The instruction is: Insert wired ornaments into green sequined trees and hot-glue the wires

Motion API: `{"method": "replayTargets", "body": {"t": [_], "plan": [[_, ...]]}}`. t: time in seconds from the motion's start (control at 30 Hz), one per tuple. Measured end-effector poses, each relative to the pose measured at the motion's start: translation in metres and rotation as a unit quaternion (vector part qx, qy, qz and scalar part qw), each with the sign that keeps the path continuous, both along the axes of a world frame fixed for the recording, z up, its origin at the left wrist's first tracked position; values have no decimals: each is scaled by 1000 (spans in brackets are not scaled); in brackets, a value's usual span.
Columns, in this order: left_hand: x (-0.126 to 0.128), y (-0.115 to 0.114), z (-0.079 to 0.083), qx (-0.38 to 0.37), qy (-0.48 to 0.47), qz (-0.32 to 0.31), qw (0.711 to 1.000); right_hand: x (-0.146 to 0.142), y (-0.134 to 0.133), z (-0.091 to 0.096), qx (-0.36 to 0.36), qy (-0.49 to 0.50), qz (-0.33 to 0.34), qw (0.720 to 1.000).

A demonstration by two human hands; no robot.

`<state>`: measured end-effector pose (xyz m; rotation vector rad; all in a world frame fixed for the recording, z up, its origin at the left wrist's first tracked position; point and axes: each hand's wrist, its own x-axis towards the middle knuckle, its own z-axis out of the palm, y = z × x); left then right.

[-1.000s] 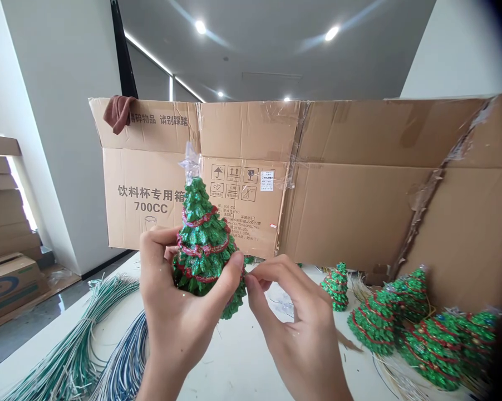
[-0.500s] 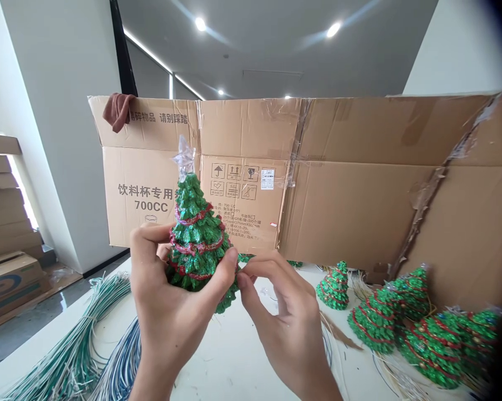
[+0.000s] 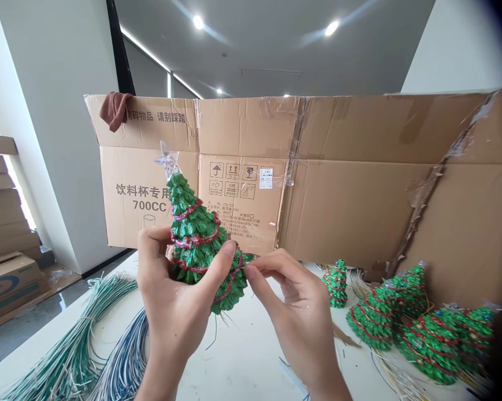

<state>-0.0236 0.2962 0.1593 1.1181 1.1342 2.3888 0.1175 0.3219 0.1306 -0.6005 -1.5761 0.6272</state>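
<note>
The tree (image 3: 195, 257), just left of centre in the frame, had tipped further leftward, its star (image 3: 167, 161) swinging with it; thin strands (image 3: 215, 336) had come into view under its base; the left hand (image 3: 171, 312) gripped its lower body; the right hand (image 3: 301, 306) was closed in a pinch at its lower right edge, on what I could not tell; the tilt probably made that edge easier to reach.

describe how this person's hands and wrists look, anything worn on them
The left hand and right hand are both bare, without gloves. No watch, bracelet or sleeve shows at either wrist; some fingers are partly hidden.
</note>
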Motion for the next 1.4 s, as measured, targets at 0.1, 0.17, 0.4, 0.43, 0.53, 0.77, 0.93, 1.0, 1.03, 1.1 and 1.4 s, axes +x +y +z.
{"method": "replayTargets", "body": {"t": [0.1, 0.17, 0.4, 0.43, 0.53, 0.77, 0.93, 1.0, 1.03, 1.1, 1.4], "plan": [[-3, 5, -5, 5, 12, 14, 1000, 2, 1, 1, 105, -55, -51, 992], [-6, 9, -9, 12, 35, 32, 999, 4, 2, 0, 200, -99, -87, 971], [-10, 15, -16, 3, 102, 58, 993, 11, 9, -2, 303, -163, -118, 932], [-10, 14, -15, 2, 103, 58, 993, 11, 9, -2, 301, -166, -116, 932], [-8, 13, -13, -2, 86, 52, 995, 12, 9, -1, 281, -156, -96, 942], [-3, 8, -7, -16, 6, -61, 998, 14, 3, 4, 194, -83, -27, 977], [-4, 10, -6, -20, -15, -89, 996, 16, -1, 8, 189, -89, -21, 978], [-5, 12, -8, -14, -22, -94, 995, 16, -1, 8, 188, -87, -16, 978], [-5, 13, -9, -10, -22, -95, 995, 16, -1, 8, 189, -85, -14, 978], [-6, 14, -11, -2, -19, -94, 995, 16, -1, 7, 194, -82, -12, 977], [-8, 13, -12, 7, -6, -100, 995, 16, -3, 10, 238, -76, -26, 968]]}}
